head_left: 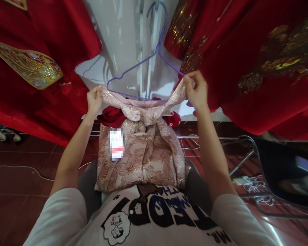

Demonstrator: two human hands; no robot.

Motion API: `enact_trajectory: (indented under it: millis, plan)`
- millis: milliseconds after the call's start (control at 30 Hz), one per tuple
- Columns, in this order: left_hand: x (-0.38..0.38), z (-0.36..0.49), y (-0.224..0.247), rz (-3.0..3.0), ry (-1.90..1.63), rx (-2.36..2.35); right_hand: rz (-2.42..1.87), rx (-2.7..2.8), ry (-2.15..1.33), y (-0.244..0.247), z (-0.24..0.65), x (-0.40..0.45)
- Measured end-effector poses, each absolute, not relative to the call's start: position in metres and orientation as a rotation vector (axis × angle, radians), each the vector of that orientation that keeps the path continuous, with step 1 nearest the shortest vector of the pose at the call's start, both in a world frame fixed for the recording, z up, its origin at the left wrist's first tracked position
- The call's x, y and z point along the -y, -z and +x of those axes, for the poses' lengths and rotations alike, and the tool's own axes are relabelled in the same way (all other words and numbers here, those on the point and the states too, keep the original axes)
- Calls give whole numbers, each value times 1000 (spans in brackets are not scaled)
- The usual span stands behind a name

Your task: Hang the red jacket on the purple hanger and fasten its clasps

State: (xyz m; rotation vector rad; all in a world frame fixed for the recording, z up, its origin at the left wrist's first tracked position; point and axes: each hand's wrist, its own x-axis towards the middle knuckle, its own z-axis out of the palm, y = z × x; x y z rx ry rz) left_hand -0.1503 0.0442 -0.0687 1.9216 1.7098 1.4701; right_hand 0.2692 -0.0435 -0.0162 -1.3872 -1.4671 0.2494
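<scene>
A pink and gold brocade dress point(133, 164) lies over my lap, its top edge stretched wide between my hands. My left hand point(94, 99) pinches the left end of that edge. With thumb and fingers closed, my right hand point(197, 89) grips the opposite end beside the hanger. A purple hanger point(141, 63) stands up behind the dress, its hook at the top and its lower bar along the opening; the right shoulder of it runs to my right hand. Dark red fabric trim point(111, 117) shows on both sides below the edge. A phone-like white rectangle point(116, 143), blurred out, rests on the dress.
Red garments with gold embroidery hang at the left point(74, 37) and right point(220, 85). A black chair point(279, 164) with a metal frame stands at the right, near tangled white cables point(255, 186). Shoes point(9, 135) lie at the far left on the red tiled floor point(23, 177).
</scene>
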Motion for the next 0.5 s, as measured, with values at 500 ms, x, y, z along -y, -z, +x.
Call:
enact_trajectory:
  millis: [500]
  plan:
    - [-63, -107, 12, 2032, -1196, -1306, -1328, 1489, -129, 26, 270, 35]
